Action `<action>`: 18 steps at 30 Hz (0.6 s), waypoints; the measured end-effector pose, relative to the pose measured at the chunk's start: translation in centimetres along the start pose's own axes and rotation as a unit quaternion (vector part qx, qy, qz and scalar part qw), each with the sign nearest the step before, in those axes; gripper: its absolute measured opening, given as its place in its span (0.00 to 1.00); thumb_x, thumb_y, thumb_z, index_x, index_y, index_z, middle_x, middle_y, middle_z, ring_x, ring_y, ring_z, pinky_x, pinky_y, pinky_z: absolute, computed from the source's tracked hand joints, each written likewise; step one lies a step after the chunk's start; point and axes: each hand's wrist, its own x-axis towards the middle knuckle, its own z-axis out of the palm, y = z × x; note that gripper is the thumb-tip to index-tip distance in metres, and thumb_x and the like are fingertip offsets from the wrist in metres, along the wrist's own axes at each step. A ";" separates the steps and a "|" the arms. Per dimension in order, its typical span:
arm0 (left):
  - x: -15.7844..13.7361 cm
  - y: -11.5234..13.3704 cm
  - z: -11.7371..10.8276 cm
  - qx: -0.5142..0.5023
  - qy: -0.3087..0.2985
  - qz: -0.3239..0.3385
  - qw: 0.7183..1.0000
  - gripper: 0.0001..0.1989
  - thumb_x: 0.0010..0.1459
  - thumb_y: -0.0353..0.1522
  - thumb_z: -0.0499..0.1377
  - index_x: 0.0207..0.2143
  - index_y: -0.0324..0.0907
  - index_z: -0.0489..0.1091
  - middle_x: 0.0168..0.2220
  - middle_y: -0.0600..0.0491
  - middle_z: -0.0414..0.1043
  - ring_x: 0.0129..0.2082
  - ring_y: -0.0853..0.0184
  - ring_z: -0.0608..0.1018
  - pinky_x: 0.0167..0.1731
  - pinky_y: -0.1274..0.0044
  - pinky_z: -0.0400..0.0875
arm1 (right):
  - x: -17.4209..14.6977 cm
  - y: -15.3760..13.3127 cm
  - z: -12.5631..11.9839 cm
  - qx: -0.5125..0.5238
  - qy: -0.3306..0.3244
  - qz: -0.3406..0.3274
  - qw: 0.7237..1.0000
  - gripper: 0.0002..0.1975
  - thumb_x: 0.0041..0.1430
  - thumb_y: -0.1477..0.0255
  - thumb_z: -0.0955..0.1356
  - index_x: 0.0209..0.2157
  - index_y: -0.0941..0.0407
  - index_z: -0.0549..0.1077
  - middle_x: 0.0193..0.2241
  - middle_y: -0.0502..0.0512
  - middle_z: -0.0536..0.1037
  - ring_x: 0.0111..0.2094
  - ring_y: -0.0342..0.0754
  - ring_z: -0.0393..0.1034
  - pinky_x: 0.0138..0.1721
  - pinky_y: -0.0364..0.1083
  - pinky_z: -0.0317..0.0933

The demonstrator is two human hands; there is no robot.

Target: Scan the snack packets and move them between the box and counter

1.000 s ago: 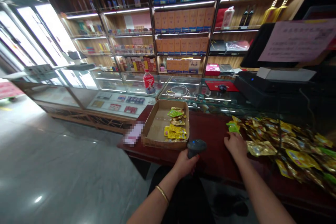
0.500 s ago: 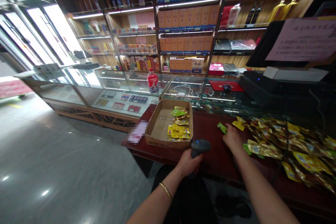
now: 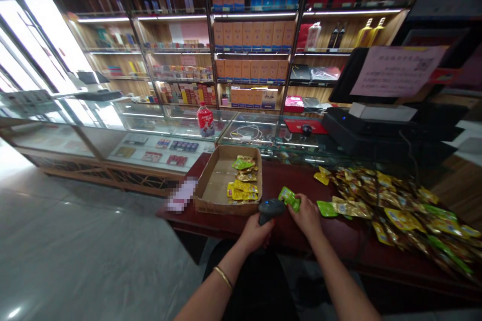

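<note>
My left hand point(image 3: 255, 234) is wrapped round the handle of a dark grey barcode scanner point(image 3: 271, 207), held over the front edge of the dark red table. In my right hand point(image 3: 307, 214) is a green snack packet point(image 3: 289, 198), pinched just right of the scanner's head. A shallow cardboard box point(image 3: 211, 180) stands to the left, with several gold, yellow and green packets point(image 3: 244, 185) lying along its right side. On the right a large heap of similar packets point(image 3: 391, 195) covers the table. One green packet point(image 3: 327, 208) lies at the heap's near left edge.
Behind the table runs a glass display counter point(image 3: 169, 125) bearing a red bottle-shaped package point(image 3: 205, 120), a white cable point(image 3: 245, 133) and a mouse point(image 3: 307, 130). A monitor with a pink paper sheet point(image 3: 395, 70) stands at right. A blurred-out flat item point(image 3: 183, 195) lies left of the box.
My right hand has moved left from beside the heap, bringing the green snack packet close to the scanner. My left hand still grips the scanner. The view has turned slightly right.
</note>
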 end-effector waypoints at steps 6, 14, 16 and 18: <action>0.0 0.0 0.0 -0.003 0.019 0.013 1.000 0.21 0.53 0.50 0.62 0.29 0.41 0.64 0.17 0.60 0.65 0.11 0.73 0.66 0.10 0.82 0.60 | 0.3 1.2 -0.2 0.119 0.043 0.016 0.992 0.24 0.56 0.64 0.64 0.54 0.55 0.69 0.47 0.62 0.76 0.49 0.56 0.72 0.52 0.53 0.65; 0.0 -0.1 0.0 -0.007 0.014 0.020 1.000 0.22 0.52 0.50 0.63 0.30 0.41 0.64 0.17 0.60 0.65 0.11 0.73 0.67 0.10 0.83 0.60 | 0.2 2.1 0.3 0.228 0.063 0.099 0.967 0.27 0.57 0.54 0.67 0.53 0.55 0.69 0.43 0.59 0.80 0.42 0.57 0.76 0.45 0.54 0.69; 0.1 -0.2 -0.1 -0.007 0.013 0.019 1.000 0.22 0.51 0.51 0.63 0.30 0.41 0.63 0.17 0.60 0.66 0.11 0.73 0.67 0.10 0.83 0.60 | 0.3 2.2 0.4 0.250 0.050 0.099 0.962 0.26 0.59 0.55 0.68 0.54 0.55 0.70 0.45 0.60 0.80 0.45 0.56 0.76 0.48 0.55 0.69; 0.1 -0.2 -0.1 -0.004 0.011 0.019 1.000 0.23 0.51 0.51 0.63 0.30 0.41 0.63 0.17 0.60 0.65 0.11 0.74 0.67 0.10 0.83 0.61 | 0.4 2.4 0.4 0.270 0.032 0.093 0.958 0.21 0.63 0.58 0.69 0.52 0.56 0.72 0.46 0.59 0.79 0.45 0.54 0.76 0.49 0.56 0.69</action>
